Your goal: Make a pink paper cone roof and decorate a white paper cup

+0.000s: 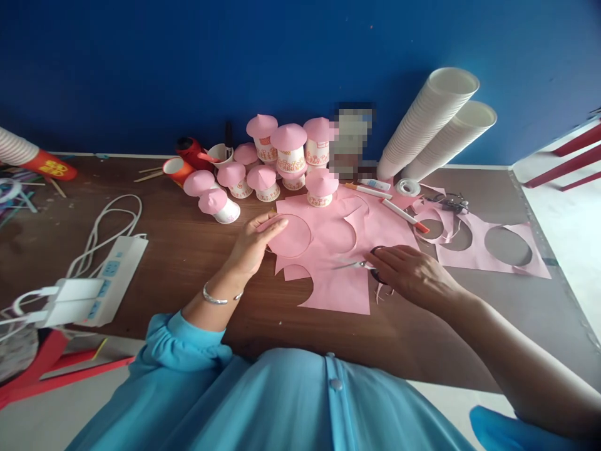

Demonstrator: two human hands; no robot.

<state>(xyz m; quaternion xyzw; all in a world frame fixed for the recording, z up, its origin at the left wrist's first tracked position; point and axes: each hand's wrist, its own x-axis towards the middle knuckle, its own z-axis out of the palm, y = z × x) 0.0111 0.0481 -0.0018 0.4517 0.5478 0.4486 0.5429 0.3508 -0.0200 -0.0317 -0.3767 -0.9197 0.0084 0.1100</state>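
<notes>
Between the thumb and fingers of my left hand (256, 244) is a round pink paper disc (293, 236), held by its left edge. My right hand (408, 269) grips a pair of scissors (352, 265) by the dark handles, blades pointing left. Beneath both lies a pink paper sheet (340, 291) with rounded cut-outs. Behind the disc stand several paper cups with pink cone tops, such as the decorated cup (291, 161) with printed-looking red and yellow drawings.
Two tall stacks of white paper cups (429, 119) lean against the blue wall at the right. Pink offcuts (479, 250), markers (399, 213) and a tape roll (407, 187) lie nearby. A power strip (115, 279) with white cables occupies the left side.
</notes>
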